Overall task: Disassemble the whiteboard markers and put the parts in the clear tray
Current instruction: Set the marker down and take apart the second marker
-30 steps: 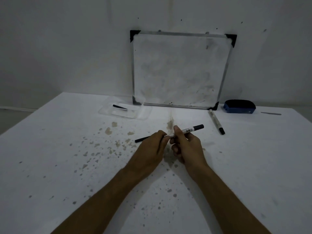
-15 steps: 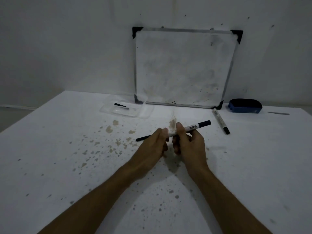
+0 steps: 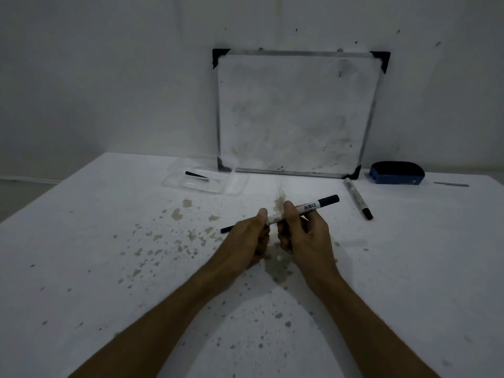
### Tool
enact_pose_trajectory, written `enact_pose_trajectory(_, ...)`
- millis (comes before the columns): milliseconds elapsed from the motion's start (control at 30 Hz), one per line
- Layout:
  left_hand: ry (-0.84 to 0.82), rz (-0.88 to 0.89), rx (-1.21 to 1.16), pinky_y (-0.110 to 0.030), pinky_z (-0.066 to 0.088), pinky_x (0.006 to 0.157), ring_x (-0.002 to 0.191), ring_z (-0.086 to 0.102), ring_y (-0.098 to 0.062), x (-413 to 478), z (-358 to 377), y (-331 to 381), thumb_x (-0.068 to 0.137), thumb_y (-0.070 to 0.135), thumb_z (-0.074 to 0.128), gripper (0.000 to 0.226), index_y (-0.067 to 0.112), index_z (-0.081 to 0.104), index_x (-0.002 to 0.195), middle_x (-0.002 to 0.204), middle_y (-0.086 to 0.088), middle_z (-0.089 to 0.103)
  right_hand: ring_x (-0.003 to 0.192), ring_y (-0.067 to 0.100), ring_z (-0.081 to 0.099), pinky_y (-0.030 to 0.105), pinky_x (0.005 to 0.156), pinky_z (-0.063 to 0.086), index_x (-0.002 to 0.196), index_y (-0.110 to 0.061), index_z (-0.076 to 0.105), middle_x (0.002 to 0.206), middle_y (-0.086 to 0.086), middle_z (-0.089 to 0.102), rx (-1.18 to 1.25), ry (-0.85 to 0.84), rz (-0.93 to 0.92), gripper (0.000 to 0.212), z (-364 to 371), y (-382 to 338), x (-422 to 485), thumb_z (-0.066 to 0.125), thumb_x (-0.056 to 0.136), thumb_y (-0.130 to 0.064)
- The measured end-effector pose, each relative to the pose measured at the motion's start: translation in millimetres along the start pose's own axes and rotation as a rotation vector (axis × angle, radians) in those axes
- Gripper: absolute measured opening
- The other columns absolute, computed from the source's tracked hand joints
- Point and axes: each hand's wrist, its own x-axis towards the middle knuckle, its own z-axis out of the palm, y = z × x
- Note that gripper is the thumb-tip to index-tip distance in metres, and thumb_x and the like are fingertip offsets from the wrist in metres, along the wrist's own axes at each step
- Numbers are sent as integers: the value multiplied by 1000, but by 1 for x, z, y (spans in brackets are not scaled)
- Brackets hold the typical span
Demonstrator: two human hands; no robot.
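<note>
I am holding a white-barrelled whiteboard marker with black ends (image 3: 305,209) above mid-worktop | my left hand (image 3: 246,237) is pinching its left part, fingers clamped | my right hand (image 3: 302,233) is gripping its middle | a clear plastic tray (image 3: 174,179) holding a slim black part (image 3: 196,175) is lying near the far edge | a second marker (image 3: 357,198) is lying toward the far right corner.

White black-ended marker (image 3: 308,208) aslant; second marker (image 3: 357,198) flat; clear tray (image 3: 231,186).
</note>
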Motion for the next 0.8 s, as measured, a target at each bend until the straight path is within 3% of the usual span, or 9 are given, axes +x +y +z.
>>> enact_pose_trajectory(67, 54, 94, 175, -22, 35, 46, 47, 40, -4, -5, 7, -3, 105, 60, 35, 38, 37, 50, 80, 55, 14, 46, 46, 9, 48, 22, 43, 43, 87, -13, 63, 60, -1, 60, -23, 52, 49, 33, -1, 1, 0, 59, 100, -43)
enact_pose_trajectory(167, 119, 282, 495, -40, 46, 49, 52, 53, -18, -9, 10, -12, 106, 59, 29, 31, 35, 48, 101, 63, 0, 57, 44, 9, 48, 21, 42, 42, 87, -11, 65, 58, -3, 59, -11, 72, 129, 38, -4, 2, -1, 59, 99, -46)
enact_pose_trajectory(233, 166, 393, 660, -44, 48, 49, 51, 54, -21, -7, 9, -15, 107, 57, 25, 37, 28, 47, 100, 64, -4, 56, 44, 8, 46, 21, 42, 41, 85, -11, 64, 58, -3, 58, -2, 52, 165, 40, -4, 2, -1, 59, 99, -48)
enact_pose_trajectory(367, 275, 579, 947, -40, 46, 43, 45, 50, -18, -5, 9, -12, 110, 41, 32, 33, 21, 50, 91, 59, 7, 47, 43, 7, 40, 21, 42, 35, 81, -12, 61, 57, -4, 55, -24, 12, 200, 41, -7, -3, -1, 58, 98, -49)
enact_pose_trajectory(433, 217, 454, 823, -44, 47, 49, 49, 50, -17, -4, 9, -13, 111, 40, 34, 31, 28, 48, 86, 61, 8, 47, 44, 7, 39, 21, 43, 35, 82, -11, 60, 59, -3, 55, 4, -22, 201, 39, -9, -2, 0, 56, 101, -44)
enact_pose_trajectory(533, 114, 152, 447, -31, 38, 51, 48, 41, -4, 4, 14, -11, 110, 51, 32, 40, 36, 45, 75, 58, 13, 45, 44, 8, 37, 20, 42, 34, 83, -10, 57, 60, -2, 52, 25, -17, 186, 36, -6, 1, 5, 54, 103, -39)
enact_pose_trajectory(633, 204, -62, 60, -19, 29, 40, 37, 34, -4, 12, 6, -3, 111, 51, 33, 53, 27, 46, 66, 44, 15, 42, 42, 6, 36, 20, 40, 31, 82, -10, 58, 60, -1, 52, 177, 167, 216, 34, -19, 3, 15, 52, 106, -34)
enact_pose_trajectory(700, 270, -78, -44, -17, 27, 37, 37, 33, -7, 10, -11, -3, 112, 45, 34, 54, 23, 48, 65, 42, 14, 41, 41, 6, 34, 20, 38, 28, 82, -10, 59, 63, 1, 53, 362, 247, 237, 33, -35, 3, 21, 50, 107, -30)
enact_pose_trajectory(800, 274, 26, 82, -20, 30, 45, 43, 36, -4, 0, -15, -7, 112, 45, 33, 52, 26, 44, 65, 48, 15, 43, 41, 8, 33, 22, 38, 29, 79, -11, 65, 63, 1, 57, 369, 170, 208, 36, -35, 5, 20, 52, 106, -30)
